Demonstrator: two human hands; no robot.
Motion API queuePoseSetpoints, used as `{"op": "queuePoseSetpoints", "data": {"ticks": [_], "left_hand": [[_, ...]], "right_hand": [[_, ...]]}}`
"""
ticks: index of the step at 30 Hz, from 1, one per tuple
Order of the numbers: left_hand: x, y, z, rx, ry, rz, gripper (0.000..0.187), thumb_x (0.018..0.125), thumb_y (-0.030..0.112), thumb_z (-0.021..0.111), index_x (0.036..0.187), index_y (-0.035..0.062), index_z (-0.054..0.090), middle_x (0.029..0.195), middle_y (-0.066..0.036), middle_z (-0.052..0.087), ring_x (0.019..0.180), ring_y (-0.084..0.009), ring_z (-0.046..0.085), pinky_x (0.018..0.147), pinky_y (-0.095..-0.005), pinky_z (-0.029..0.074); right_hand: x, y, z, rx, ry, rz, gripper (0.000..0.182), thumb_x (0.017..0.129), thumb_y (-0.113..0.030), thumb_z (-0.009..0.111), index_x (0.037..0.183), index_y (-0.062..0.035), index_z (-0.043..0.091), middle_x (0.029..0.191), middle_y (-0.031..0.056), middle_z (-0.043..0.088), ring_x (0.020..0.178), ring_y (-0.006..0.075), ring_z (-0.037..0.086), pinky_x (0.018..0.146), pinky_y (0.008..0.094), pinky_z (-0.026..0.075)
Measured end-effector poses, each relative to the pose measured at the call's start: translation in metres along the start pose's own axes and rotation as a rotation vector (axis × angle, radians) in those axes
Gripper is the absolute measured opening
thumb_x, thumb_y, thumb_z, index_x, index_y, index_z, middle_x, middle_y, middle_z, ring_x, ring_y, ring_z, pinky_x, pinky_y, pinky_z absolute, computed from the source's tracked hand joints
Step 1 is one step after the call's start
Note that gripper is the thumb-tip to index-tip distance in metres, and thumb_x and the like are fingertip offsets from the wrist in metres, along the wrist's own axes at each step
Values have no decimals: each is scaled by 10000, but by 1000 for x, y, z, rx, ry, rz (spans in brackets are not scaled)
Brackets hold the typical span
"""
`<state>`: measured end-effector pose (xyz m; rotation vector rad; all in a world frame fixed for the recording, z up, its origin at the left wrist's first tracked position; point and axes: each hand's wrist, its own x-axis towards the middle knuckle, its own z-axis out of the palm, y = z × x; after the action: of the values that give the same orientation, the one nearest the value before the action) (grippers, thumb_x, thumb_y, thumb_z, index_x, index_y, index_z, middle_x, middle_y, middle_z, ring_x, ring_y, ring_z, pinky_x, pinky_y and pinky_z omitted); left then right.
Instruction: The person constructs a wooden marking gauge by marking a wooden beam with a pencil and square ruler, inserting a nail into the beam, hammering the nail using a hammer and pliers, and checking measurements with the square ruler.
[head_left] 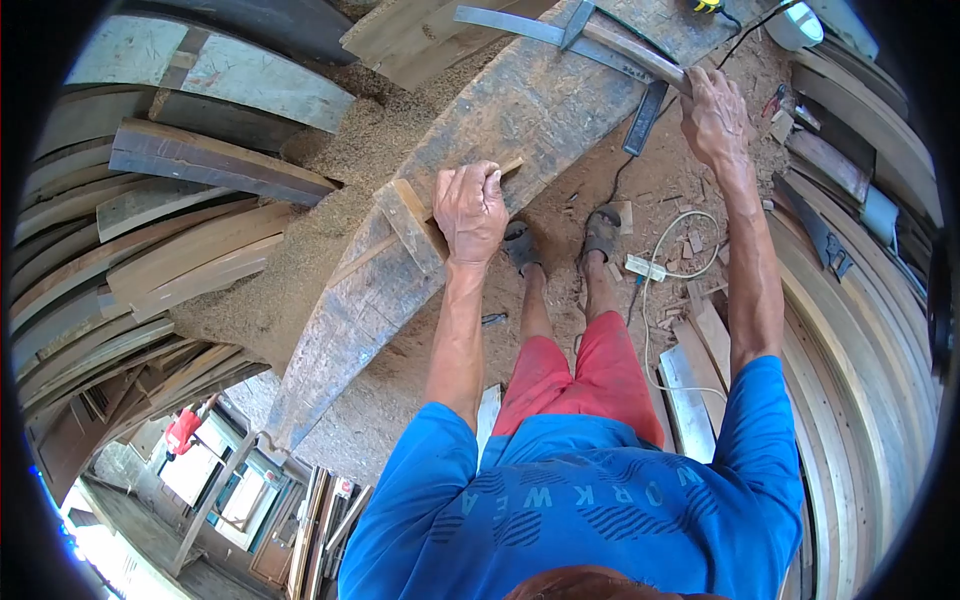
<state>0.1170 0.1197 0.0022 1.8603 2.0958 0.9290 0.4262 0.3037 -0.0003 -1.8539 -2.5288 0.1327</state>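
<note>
My left hand (469, 212) is closed around a thin wooden strip (510, 166), whose end sticks out to the right of my fist. Just left of that fist, a short wooden block (412, 226) lies across the worn workbench plank (375, 290). My right hand (716, 115) is wrapped round the end of a hammer's wooden handle (635, 52), off the plank's right edge. The hammer's head (577, 25) is over the plank's far part, near a long metal square (510, 24).
Stacked boards (190, 250) fill the left side, and more boards (850, 350) line the right. A power strip (645, 267) and its cable lie on the sawdust-covered floor near my feet. A yellow tape measure (708, 6) sits at the top. Another person (183, 431) is at the far lower left.
</note>
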Motion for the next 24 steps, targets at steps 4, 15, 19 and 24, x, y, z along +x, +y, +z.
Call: {"op": "queuePoseSetpoints", "data": {"ticks": [4, 15, 19, 24], "left_hand": [[1, 1, -1, 17, 8, 14, 136, 835, 27, 720, 929, 89, 645, 829, -71, 673, 762, -277, 595, 727, -385, 474], [-2, -1, 0, -30, 12, -6, 198, 776, 17, 722, 929, 92, 619, 820, -77, 628, 767, -300, 558, 719, -406, 451], [-4, -3, 0, 12, 20, 19, 191, 801, -3, 717, 949, 73, 623, 789, -88, 627, 727, -298, 558, 699, -395, 456], [0, -1, 0, -45, 72, 57, 190, 795, -3, 723, 939, 65, 620, 781, -87, 623, 734, -295, 558, 691, -391, 458]], "right_hand": [[-21, -23, -21, 135, -7, -11, 311, 947, -225, 576, 1199, -44, 547, 1007, 152, 620, 956, 282, 621, 790, 442, 518], [-145, -120, -59, 783, -220, -219, 679, 920, -68, 629, 1542, -129, 363, 944, 165, 635, 757, 346, 642, 684, 453, 542], [-152, -120, -63, 740, -321, -209, 687, 914, -67, 639, 1541, -180, 384, 899, 161, 604, 748, 351, 627, 668, 450, 523], [-151, -122, -68, 829, -180, -215, 694, 908, -72, 648, 1540, -198, 389, 799, 135, 566, 668, 330, 597, 605, 454, 503]]}}
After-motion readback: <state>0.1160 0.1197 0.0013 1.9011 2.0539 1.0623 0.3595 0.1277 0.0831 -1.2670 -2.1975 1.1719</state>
